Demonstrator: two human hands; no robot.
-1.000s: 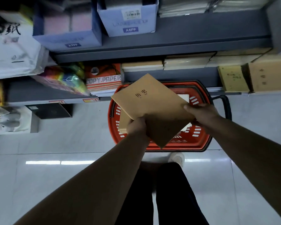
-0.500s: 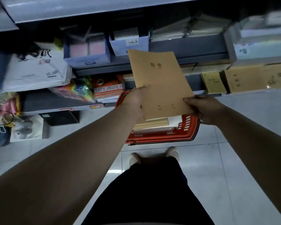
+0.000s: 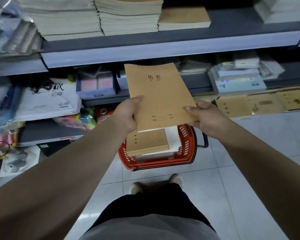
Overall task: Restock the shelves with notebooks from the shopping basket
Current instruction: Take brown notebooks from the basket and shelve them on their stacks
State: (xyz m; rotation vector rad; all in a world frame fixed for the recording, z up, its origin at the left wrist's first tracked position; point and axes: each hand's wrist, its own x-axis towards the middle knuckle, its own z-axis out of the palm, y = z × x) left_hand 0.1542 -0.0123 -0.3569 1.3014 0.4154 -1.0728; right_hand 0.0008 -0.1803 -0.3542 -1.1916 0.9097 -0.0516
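I hold a small stack of brown kraft notebooks (image 3: 158, 94) in front of the shelves, cover up. My left hand (image 3: 126, 113) grips its lower left edge and my right hand (image 3: 203, 115) grips its lower right corner. Below it, on the floor, stands the red shopping basket (image 3: 189, 149) with more brown notebooks (image 3: 145, 144) and white ones inside. On the upper shelf (image 3: 163, 49) lie tall piles of notebooks (image 3: 128, 16) and a lower brown pile (image 3: 183, 18).
The middle shelf holds blue boxes (image 3: 96, 87), white packets (image 3: 47, 99) and paper packs (image 3: 239, 78). Brown notebooks (image 3: 261, 103) lie on the lower right shelf. Colourful packs (image 3: 76, 118) sit at lower left. My feet stand on white floor tiles (image 3: 249, 153) behind the basket.
Both hands have lifted the notebook stack up out of the basket to shelf height and turned it square. My view has risen, bringing the upper shelf with its piles into sight.
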